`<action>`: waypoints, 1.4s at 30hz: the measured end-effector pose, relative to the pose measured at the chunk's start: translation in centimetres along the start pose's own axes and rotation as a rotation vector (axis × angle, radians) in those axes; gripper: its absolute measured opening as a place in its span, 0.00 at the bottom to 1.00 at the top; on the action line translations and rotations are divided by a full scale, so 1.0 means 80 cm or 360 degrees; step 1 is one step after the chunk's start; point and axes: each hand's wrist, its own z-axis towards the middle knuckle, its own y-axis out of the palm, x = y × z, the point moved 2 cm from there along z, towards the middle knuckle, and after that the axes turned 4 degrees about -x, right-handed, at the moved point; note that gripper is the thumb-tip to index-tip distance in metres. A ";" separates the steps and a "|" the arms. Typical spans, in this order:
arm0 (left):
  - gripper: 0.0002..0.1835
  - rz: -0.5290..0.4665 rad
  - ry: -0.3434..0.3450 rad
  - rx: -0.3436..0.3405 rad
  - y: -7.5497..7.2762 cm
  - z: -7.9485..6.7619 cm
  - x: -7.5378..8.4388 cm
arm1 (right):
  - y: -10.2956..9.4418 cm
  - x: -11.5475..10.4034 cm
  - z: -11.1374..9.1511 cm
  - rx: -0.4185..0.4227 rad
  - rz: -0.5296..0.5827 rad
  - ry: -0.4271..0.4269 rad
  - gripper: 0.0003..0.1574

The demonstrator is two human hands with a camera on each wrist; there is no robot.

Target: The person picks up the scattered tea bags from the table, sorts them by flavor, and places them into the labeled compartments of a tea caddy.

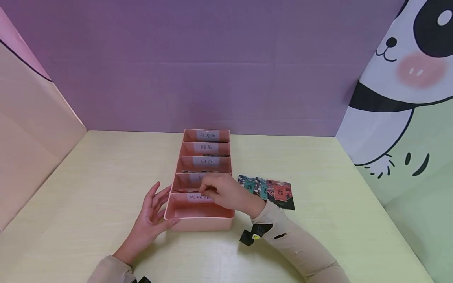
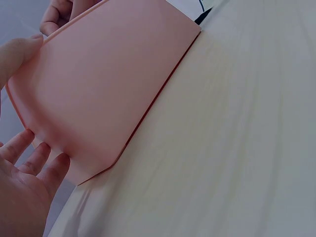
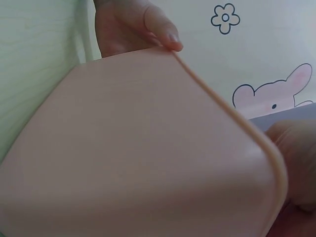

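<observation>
A pink divided storage box [image 1: 198, 224] stands on the table, its compartments labelled with Chinese characters. My left hand [image 1: 153, 216] holds its near left corner, thumb on the front rim and fingertips against the outer left side, also seen in the left wrist view. Over the two nearest compartments is my right hand [image 1: 224, 191], its fingers bent down and its fingertips by the divider. A thin reddish edge of a sachet [image 1: 185, 191] shows beside them in the second compartment from the front. Whether those fingertips pinch it is hidden.
Right of the box lie several flat tea sachets: teal patterned ones [image 1: 249, 184] and a dark red one [image 1: 280, 194], partly overlapping. Dark edges show in the middle compartments [image 1: 196, 171]. A purple wall [image 1: 212, 78] closes the table's back, with panels at both sides.
</observation>
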 end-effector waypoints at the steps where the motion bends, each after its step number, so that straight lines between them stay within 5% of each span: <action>1: 0.56 0.0000 -0.0004 0.0000 0.000 0.000 0.000 | 0.000 0.000 0.000 -0.0016 -0.0025 -0.0010 0.04; 19: 0.56 0.0038 -0.0053 0.0026 0.001 -0.001 0.001 | -0.006 0.008 0.000 -0.0307 -0.0265 0.0000 0.12; 27: 0.56 0.0050 -0.0071 0.0022 0.000 -0.001 0.001 | -0.026 0.011 -0.018 -0.0233 -0.0245 -0.0175 0.15; 42: 0.56 0.0027 -0.0018 0.0013 0.000 0.000 0.003 | -0.084 0.055 -0.089 -0.0156 -0.0253 0.0313 0.26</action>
